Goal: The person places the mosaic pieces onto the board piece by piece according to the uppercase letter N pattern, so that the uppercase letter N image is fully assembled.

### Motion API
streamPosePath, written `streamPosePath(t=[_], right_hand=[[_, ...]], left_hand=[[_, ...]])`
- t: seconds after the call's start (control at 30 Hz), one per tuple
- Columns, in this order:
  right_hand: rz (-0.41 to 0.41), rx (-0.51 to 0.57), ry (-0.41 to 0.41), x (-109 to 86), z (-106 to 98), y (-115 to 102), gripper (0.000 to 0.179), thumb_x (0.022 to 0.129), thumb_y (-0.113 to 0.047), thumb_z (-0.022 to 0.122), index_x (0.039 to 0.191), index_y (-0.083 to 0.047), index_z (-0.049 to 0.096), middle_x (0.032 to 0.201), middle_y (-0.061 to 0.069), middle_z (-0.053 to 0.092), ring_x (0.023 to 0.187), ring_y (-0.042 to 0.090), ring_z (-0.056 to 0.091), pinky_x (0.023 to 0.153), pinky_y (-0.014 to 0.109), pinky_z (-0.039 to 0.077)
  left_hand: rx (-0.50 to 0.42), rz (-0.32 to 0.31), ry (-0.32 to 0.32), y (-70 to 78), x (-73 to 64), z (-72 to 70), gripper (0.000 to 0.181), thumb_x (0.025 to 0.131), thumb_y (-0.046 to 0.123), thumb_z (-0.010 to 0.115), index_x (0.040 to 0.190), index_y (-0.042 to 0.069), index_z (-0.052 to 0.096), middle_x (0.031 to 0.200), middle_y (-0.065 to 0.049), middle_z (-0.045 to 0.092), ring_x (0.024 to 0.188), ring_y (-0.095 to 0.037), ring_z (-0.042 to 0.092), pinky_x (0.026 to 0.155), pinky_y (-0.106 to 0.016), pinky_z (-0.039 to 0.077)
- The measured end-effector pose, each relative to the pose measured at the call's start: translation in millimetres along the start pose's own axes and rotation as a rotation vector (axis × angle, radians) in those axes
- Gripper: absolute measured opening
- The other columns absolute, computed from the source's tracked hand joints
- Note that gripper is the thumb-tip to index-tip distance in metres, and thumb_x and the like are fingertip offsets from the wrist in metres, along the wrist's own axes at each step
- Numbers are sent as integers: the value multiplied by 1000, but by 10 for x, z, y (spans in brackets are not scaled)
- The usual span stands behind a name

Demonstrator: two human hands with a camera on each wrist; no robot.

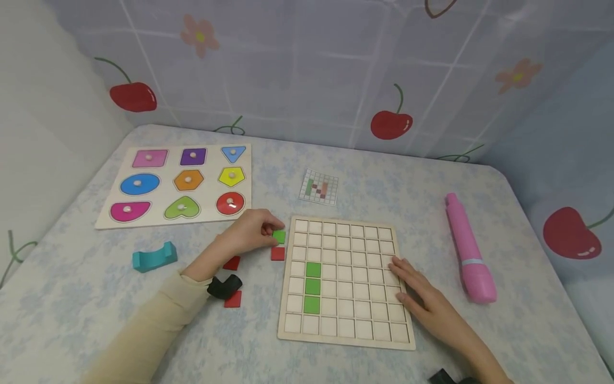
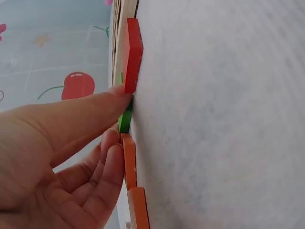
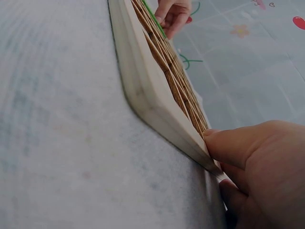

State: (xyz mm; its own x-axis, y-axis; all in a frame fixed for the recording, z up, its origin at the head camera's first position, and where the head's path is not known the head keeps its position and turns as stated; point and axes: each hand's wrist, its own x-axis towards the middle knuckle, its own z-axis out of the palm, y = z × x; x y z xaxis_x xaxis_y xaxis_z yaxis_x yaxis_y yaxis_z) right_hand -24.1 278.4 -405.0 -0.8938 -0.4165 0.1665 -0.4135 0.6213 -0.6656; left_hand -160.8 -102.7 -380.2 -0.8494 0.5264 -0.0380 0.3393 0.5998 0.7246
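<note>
My left hand pinches a green tile between thumb and fingers, just off the left edge of the wooden grid board. A red tile lies on the table directly below that green one. In the left wrist view, orange tiles stand close beside my fingertips. Three green tiles sit in a vertical row in the board's second column. My right hand rests on the board's right edge with its fingers extended.
More red tiles lie near my left wrist. A teal curved block and a knobbed shape puzzle are at left. Behind the board lies a small pattern card. A pink wand-shaped object lies at right.
</note>
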Motion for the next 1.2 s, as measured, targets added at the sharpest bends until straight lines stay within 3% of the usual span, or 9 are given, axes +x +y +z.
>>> streamPosePath(t=[0.37,0.63,0.77,0.97,1.2], right_hand=[[37,0,-14,23,0,3,61,90,-4,61,145,-13,36,149,7,28,137,30,18,102,11,12],[36,-4,-14,18,-17,-10,58,91,-4,59,144,-12,36,149,7,28,136,31,19,102,12,12],[34,-13,-17,22,-25,-5,58,92,-5,59,144,-12,36,149,7,28,136,30,20,102,12,12],[39,-16,-18,21,-38,3,57,92,-5,58,144,-11,36,149,7,28,137,30,19,103,12,11],[52,-5,-31,20,-29,-3,57,93,-7,58,145,-13,35,150,7,27,137,30,18,102,11,11]], left_hand=[[72,17,50,52,6,21,22,75,4,78,95,4,69,76,0,56,69,-16,51,63,-29,46],[22,-2,96,98,-15,3,8,79,6,74,84,10,68,72,4,59,68,-14,54,63,-30,46],[-86,-22,108,173,-23,-60,5,83,7,71,87,11,70,80,4,64,73,-15,57,69,-30,48],[-271,25,5,309,77,-19,12,86,7,68,97,6,72,92,0,67,81,-15,61,76,-31,50],[-251,47,-103,394,226,228,9,84,7,70,92,6,73,87,2,67,75,-11,62,71,-27,49]])
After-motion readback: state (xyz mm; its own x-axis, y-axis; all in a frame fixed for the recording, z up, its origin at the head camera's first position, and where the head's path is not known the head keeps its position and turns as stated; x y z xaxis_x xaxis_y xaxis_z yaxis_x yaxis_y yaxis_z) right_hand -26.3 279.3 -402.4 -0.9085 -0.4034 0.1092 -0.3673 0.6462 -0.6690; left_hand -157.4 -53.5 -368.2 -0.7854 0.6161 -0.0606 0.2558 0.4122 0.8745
